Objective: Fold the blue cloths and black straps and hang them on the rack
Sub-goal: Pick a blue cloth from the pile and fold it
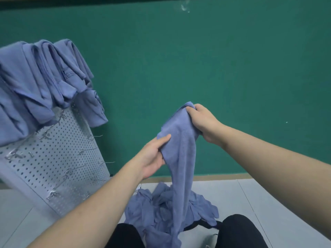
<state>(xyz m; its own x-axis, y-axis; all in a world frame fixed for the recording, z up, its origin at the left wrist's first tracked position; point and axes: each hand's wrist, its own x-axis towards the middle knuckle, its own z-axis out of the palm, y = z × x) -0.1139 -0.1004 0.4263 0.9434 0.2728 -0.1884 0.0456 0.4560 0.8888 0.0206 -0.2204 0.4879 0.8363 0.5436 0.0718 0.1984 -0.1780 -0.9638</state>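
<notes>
A blue cloth hangs lengthwise, its long axis near vertical, top end raised before the green wall and its tail trailing into the pile of blue cloths on the floor. The right hand clutches the top corner; the left hand pinches an edge just below. A black strap peeks from under the pile. At left, folded cloths drape over the perforated rack.
</notes>
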